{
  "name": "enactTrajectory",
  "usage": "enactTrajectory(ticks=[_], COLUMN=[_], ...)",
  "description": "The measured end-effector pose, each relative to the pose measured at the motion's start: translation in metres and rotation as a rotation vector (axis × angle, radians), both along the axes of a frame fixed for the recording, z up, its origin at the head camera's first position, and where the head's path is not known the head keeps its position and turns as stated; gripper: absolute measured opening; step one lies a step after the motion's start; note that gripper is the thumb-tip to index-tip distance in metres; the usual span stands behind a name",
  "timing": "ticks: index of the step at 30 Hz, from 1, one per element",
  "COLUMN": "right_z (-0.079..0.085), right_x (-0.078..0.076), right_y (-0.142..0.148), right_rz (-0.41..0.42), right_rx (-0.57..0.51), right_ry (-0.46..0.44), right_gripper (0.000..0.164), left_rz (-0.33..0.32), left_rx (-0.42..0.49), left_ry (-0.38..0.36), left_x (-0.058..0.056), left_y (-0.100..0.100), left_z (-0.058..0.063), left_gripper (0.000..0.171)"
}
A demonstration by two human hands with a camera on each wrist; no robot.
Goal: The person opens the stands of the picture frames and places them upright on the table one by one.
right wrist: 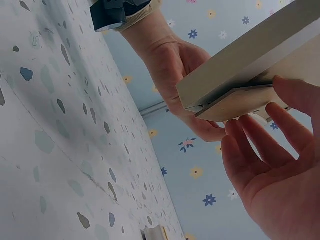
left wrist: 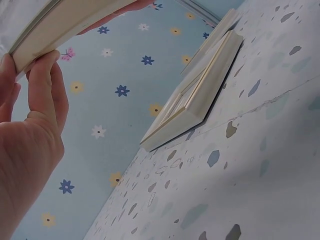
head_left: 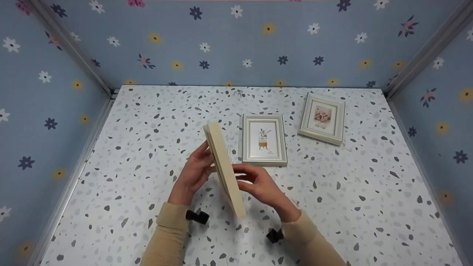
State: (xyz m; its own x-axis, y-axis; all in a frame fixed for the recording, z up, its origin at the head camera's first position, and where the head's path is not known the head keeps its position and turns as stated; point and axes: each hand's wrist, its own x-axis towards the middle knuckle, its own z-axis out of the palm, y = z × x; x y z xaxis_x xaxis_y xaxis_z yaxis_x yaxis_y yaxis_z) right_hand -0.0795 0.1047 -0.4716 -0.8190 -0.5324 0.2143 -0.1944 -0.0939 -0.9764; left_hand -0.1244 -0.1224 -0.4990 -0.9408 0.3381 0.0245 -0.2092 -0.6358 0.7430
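Observation:
A cream picture frame (head_left: 224,166) stands tilted above the table, seen nearly edge-on in the head view. On its left side my left hand (head_left: 194,170) grips it, with thumb and fingers at the frame's edge in the left wrist view. From the other side comes my right hand (head_left: 260,183), its thumb and fingertips at the frame's back. The right wrist view shows a thin support flap (right wrist: 237,100) angled slightly out from that back, with the thumb on its edge and the fingers (right wrist: 245,145) beside it. The held frame's picture side is hidden.
Just right of the hands lies a cream frame with a potted plant picture (head_left: 264,140). Farther right, a second frame with a flower picture (head_left: 322,118) lies slightly turned. The speckled white table (head_left: 140,122) meets flower-patterned blue walls (head_left: 221,33) at the back and sides.

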Motion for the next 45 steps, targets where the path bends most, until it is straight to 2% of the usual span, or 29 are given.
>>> enactTrajectory(ticks=[5, 13, 19, 26, 37, 45], right_z=[0.000, 0.027, 0.028, 0.029, 0.031, 0.033], right_x=[0.000, 0.009, 0.008, 0.005, 0.006, 0.002], right_y=[-0.002, -0.002, 0.000, 0.003, 0.008, 0.014], right_rz=[-0.028, -0.031, -0.028, -0.026, -0.054, -0.063], right_rx=[0.036, 0.067, 0.071, 0.064, 0.092, 0.094], right_ry=[-0.033, -0.031, -0.003, 0.038, 0.079, 0.110], right_gripper=[0.040, 0.038, 0.037, 0.034, 0.035, 0.035], left_rz=[-0.007, -0.018, -0.022, -0.003, -0.011, -0.002], left_rx=[0.001, 0.014, -0.002, -0.013, -0.030, -0.036], left_ry=[0.016, 0.027, 0.038, 0.010, 0.006, -0.049], left_x=[0.000, 0.001, 0.001, 0.002, 0.003, 0.004], left_y=[0.000, 0.000, -0.001, -0.003, -0.006, -0.007], left_z=[-0.001, -0.002, -0.002, -0.002, -0.008, -0.009], left_gripper=[0.051, 0.051, 0.050, 0.050, 0.050, 0.049])
